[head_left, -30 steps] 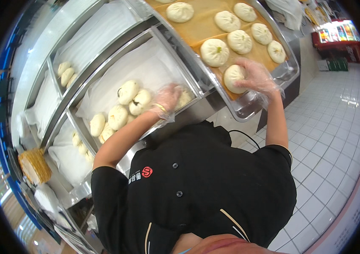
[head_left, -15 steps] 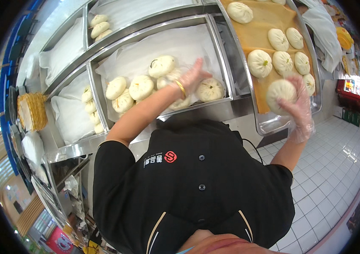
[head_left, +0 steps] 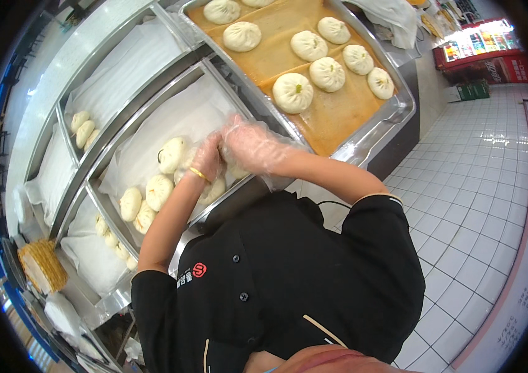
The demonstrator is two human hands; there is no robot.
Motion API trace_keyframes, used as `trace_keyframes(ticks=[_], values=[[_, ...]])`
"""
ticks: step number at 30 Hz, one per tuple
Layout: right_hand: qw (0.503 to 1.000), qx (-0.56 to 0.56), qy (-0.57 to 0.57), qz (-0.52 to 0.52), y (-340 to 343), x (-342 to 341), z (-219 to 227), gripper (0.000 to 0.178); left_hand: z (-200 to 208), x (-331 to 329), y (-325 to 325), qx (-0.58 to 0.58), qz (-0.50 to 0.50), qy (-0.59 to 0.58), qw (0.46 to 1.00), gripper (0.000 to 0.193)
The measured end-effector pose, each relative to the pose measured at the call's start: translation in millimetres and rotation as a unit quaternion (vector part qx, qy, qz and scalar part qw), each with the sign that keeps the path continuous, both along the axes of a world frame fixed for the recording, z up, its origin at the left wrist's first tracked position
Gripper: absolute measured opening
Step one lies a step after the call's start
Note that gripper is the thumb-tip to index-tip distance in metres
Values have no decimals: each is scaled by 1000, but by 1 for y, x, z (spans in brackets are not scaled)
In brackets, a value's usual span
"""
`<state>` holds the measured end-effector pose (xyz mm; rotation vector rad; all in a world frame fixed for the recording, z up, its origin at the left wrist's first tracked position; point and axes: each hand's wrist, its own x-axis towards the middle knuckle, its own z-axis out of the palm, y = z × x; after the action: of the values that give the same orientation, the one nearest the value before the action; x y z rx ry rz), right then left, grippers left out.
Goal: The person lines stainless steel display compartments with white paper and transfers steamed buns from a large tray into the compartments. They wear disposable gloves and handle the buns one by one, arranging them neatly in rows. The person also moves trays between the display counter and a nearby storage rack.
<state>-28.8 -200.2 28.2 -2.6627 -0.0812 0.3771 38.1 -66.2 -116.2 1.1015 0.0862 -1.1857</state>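
Both clear-gloved hands, left hand [head_left: 209,158] and right hand [head_left: 252,144], seemingly clasp a pale round steamed bun [head_left: 237,171] over the white-paper-lined steel tray [head_left: 152,133]; squeezing could tear it.

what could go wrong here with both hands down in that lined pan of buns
1. The left hand and right hand meet in loose plastic gloves over the buns at the near end of the paper-lined pan; soft buns packed that close may get squashed or stick together.
2. A loose glove could snag the paper and drag it.
3. The right forearm passes near the corner of the metal tray of buns and might knock it.
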Motion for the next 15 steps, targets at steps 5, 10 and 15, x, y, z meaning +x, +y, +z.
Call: trace_keyframes(ticks=[5, 10, 15], values=[[978, 47, -193, -57, -58, -21, 49, 23, 22, -8, -10, 174, -116, -387, 898, 59], [939, -78, -85, -325, -143, -37, 54, 26, 56, -16, -18, 322, -196, -608, 698, 57], [844, -282, -25, -456, -279, -71, 12, 59, 48, -8, -15, 277, -221, -581, 733, 57]])
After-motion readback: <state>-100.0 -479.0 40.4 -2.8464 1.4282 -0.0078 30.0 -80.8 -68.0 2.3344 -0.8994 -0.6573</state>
